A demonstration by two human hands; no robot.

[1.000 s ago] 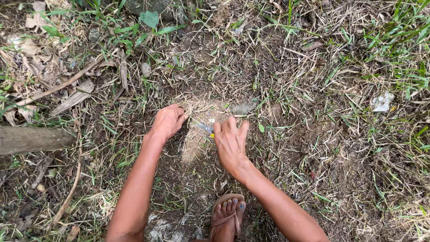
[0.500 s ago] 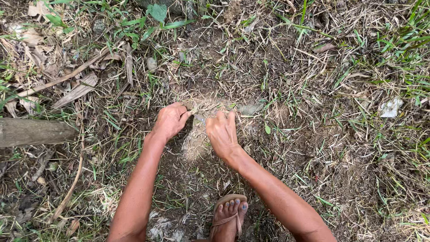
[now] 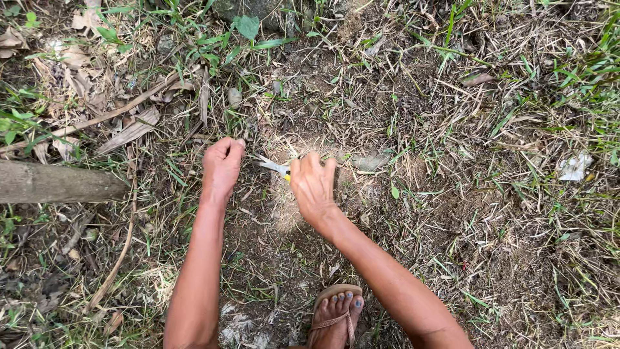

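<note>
From the head camera, looking down, 2 bare arms reach out over the ground (image 3: 452, 213), which is dirt with dry grass on it. The left hand (image 3: 221, 167) is curled into a fist and pinches a bit of dry grass (image 3: 248, 143) close to the dirt. The right hand (image 3: 313, 184) is closed around a small tool with a yellow handle (image 3: 285, 173). The metal tip (image 3: 268, 163) of the tool pokes out toward the left hand, just beside it. The 2 hands are near each other but not touching. A foot in a brown sandal (image 3: 336, 313) stands below the hands. A thick grey log (image 3: 58, 183) lies at the left. A white scrap (image 3: 573, 167) sits far off at the right. Green leaves (image 3: 245, 26) grow at the top
</note>
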